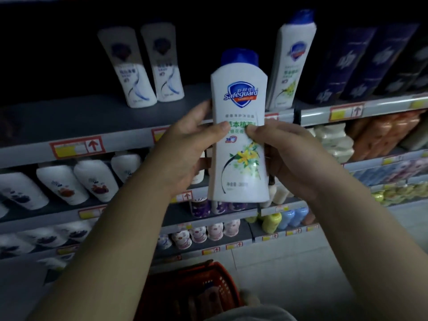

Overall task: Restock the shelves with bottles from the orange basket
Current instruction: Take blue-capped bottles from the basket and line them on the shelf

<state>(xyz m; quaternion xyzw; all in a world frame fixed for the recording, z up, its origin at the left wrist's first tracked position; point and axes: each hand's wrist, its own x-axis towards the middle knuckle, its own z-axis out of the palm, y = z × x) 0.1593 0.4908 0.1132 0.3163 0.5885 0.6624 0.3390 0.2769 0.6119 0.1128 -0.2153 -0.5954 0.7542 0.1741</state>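
A white Safeguard bottle point(239, 98) with a blue cap and a yellow-flower label stands upright in front of the shelves, held in both hands. My left hand point(185, 149) grips its left side with the thumb across the label. My right hand point(287, 154) grips its right side, thumb on the label too. The orange basket point(222, 281) sits on the floor below, with dim bottle shapes inside. On the top shelf point(69, 119) behind stands a matching white bottle point(291, 63) with the same flower label.
Two white bottles point(139, 66) with blue swirls stand left on the top shelf, with a bare stretch between them and the matching bottle. Dark blue packs point(361, 63) fill the right. Lower shelves hold several white, orange and yellow bottles. Pale tiled floor point(301, 262) lies at right.
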